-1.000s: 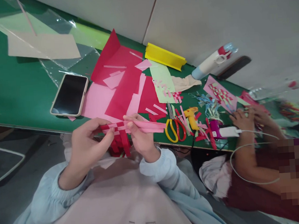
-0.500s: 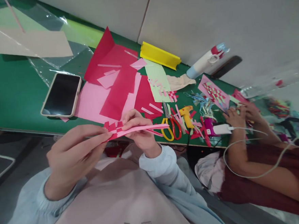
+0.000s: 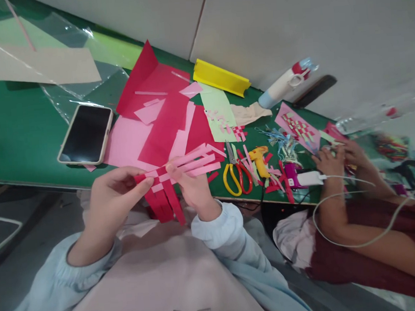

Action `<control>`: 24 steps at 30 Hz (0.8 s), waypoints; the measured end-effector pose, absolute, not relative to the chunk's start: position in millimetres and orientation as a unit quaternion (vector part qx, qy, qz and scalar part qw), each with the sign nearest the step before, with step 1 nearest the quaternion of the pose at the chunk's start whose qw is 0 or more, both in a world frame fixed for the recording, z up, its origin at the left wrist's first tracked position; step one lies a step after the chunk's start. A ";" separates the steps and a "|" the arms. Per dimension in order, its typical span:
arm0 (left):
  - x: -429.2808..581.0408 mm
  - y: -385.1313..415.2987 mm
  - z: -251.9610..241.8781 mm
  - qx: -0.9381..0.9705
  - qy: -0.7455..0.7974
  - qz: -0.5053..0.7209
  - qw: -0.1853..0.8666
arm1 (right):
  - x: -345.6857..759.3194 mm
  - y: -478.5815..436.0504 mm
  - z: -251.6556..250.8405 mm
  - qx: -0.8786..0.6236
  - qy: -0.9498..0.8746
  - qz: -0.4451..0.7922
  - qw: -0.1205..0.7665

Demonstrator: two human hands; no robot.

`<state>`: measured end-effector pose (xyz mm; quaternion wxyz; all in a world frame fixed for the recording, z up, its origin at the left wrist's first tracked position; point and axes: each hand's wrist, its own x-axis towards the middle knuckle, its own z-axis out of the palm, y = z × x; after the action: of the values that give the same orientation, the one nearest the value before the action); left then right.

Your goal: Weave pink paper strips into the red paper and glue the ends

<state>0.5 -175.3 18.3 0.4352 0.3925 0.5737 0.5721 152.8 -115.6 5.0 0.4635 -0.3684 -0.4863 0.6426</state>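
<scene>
Between my two hands is a piece of woven paper strips, pink and red, crossed in a small checkered patch. Pink ends fan out to the right, and red ends hang down over my lap. My left hand pinches the left edge of the weave, thumb on top. My right hand grips it at the right side, where the pink strips leave the patch, its thumb pressing on them. Just beyond the weave lie red paper sheets and a pink sheet. Scissors with yellow and red handles rest to the right.
A phone lies at left beside clear plastic wrapping. Rightward are a yellow glue gun, a purple-and-white charger, a bottle and a yellow tray-like piece. Another person's hands work at far right.
The weave has turned from nearly edge-on to showing its flat face, with red strips now hanging down and pink ones spread. Both hands have shifted slightly and still hold it.
</scene>
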 end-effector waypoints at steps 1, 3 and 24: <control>-0.4 -173.9 16.5 0.368 0.578 0.564 0.460 | 151.0 -116.5 3.5 -0.385 -0.456 0.650 0.470; -1.3 -171.7 15.1 0.323 0.583 0.551 0.501 | 147.1 -117.9 0.7 -0.402 -0.408 0.656 0.491; 0.1 -161.6 3.3 0.212 0.556 0.551 0.585 | 155.0 -110.9 -3.3 -0.474 -0.404 0.670 0.405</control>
<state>0.1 -161.6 3.3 0.5849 0.2117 0.5564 0.5509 155.0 -110.9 -3.3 0.4048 -0.4739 -0.4039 0.6697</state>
